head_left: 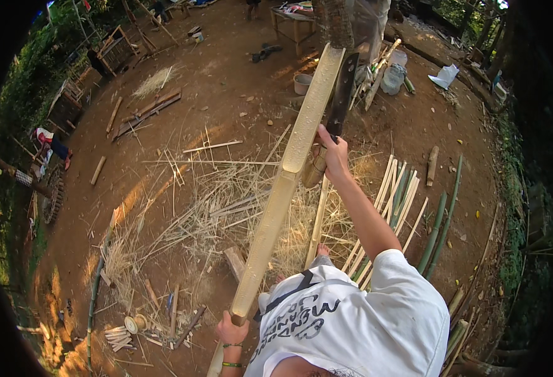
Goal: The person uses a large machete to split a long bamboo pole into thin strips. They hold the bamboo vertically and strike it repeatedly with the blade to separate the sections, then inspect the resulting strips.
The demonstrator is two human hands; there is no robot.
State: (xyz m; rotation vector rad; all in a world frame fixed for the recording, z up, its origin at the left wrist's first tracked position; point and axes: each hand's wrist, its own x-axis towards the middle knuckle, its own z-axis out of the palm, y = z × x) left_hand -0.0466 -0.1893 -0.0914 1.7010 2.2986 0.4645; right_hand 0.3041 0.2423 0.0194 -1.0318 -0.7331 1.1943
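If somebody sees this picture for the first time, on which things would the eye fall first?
Probably on the long split bamboo, which runs slantwise through the middle of the view, with the left hand gripping its lower part. Next, the dark-bladed machete in the right hand, beside the bamboo's upper part. Pale bamboo shavings lie scattered on the ground below.

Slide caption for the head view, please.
Left hand grips a split bamboo length while the right hand holds a machete beside it, above scattered shavings.
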